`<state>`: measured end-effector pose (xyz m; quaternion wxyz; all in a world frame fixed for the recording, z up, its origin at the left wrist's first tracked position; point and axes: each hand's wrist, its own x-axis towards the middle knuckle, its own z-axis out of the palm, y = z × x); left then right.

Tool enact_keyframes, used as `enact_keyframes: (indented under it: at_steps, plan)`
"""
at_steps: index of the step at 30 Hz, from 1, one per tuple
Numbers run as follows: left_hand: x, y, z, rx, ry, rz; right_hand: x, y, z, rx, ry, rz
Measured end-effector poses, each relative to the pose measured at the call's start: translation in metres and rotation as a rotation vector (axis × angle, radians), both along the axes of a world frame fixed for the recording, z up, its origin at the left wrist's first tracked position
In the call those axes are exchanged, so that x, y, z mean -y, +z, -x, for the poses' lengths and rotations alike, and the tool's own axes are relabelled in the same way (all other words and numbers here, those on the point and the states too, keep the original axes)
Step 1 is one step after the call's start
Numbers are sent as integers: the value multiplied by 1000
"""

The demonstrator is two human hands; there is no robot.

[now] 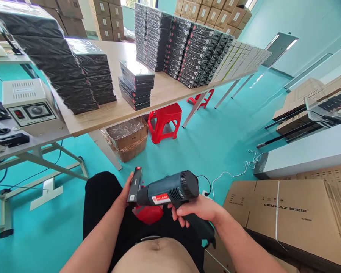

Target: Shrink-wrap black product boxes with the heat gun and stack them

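My right hand (191,210) is closed round the handle of a dark blue-green heat gun (170,187) with a red and white label. Its nozzle points left, right up against a slim black box (135,184) with a small red mark at its top. My left hand (126,191) grips that box from the left side, standing it on edge above my lap. Whether the nozzle touches the box cannot be made out. Part of the box's far face and some left fingers are hidden. Below the heat gun shows a red stool seat (148,215) between my legs.
A wooden table (102,119) ahead bears a short stack of black boxes (136,85) and tall wrapped stacks (199,55). A control box (31,106) stands on the left bench. Red stool (166,121) and carton (130,138) sit underneath. Flattened cartons (290,216) lie right; a white cable (230,174) crosses the floor.
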<state>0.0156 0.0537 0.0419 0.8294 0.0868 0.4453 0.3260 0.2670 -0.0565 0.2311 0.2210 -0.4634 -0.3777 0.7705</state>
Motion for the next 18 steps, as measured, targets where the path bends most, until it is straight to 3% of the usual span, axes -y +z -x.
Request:
enact_keyframes:
  at_steps: [2,4,8,10,12,16,18]
  plan:
    - [0,8,6,186,-46,21,-1,-3,-10,-46,118,58]
    - [1,14,9,336,-61,17,-8,-11,-17,-9,104,54]
    - [2,15,11,391,-107,56,-32,-28,-9,135,-281,-59]
    - [1,11,13,389,-137,65,-42,-29,1,130,-385,-76]
    - [-2,6,15,359,-115,78,-46,-22,10,73,-295,-77]
    - [-5,-3,20,278,4,102,-41,-4,17,18,186,-66]
    - [-4,-3,20,286,24,113,-42,-4,17,34,163,-72]
